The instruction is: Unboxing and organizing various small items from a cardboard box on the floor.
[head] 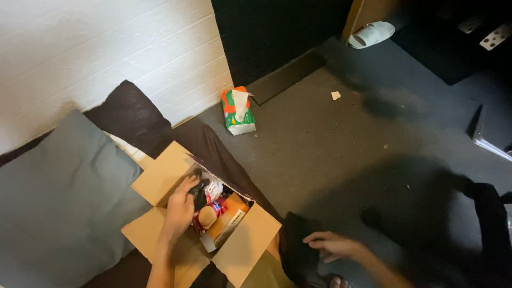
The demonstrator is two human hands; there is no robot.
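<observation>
An open cardboard box (160,184) sits on a dark cover (133,114) beside a grey cushion (58,197), its four flaps folded outward. The left hand (180,209) reaches into the box from the near side, fingers curled over a small dark item (199,196) at the top of the contents; whether the fingers actually close on it or only touch it cannot be told. Packed in the box just beside that hand are a round tan object (207,216), an orange packet (230,213) lying along the right wall, and some red and white wrappers (214,191) toward the far corner.

The right hand (332,245) is well apart from the box, off to the right and low over the grey carpet (320,138). Its fingers are loosely spread and hold nothing; the fingertips rest at the edge of a piece of black cloth (298,250) that lies between this hand and the box's nearest flap.

Farther away on the carpet, near the white wall (106,48), stands a green, orange and white tissue pack (238,111) with a tissue sticking out of its top. A white slipper (371,34) lies at the far edge by a doorway, and a small scrap of paper (335,95) lies on the carpet between the two.
</observation>
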